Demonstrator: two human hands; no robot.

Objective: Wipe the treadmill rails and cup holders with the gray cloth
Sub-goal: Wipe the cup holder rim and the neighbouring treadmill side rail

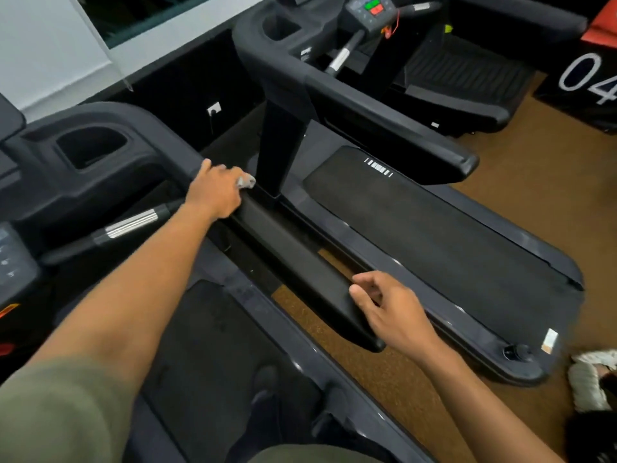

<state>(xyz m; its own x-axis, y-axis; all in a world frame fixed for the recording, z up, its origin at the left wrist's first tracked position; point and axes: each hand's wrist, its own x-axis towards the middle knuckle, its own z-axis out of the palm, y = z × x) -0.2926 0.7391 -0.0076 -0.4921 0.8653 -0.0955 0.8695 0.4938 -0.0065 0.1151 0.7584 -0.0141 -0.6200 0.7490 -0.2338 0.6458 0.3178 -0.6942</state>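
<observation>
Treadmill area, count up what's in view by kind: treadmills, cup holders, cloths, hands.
Treadmills: 2, the near treadmill and the far treadmill
Cup holders: 2, the near cup holder and the far cup holder
Cloths: 1, the gray cloth, bunched under the left hand
Hands: 2, that one and the right hand, empty
Total: 7

Left hand [215, 188] presses what looks like gray cloth [246, 181] on rail [300, 262]

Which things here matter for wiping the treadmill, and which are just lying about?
For the job: crumpled gray cloth under left hand; long black side rail; dark recessed cup holder.
Lying about: white wall socket; black box numbered 04.
</observation>
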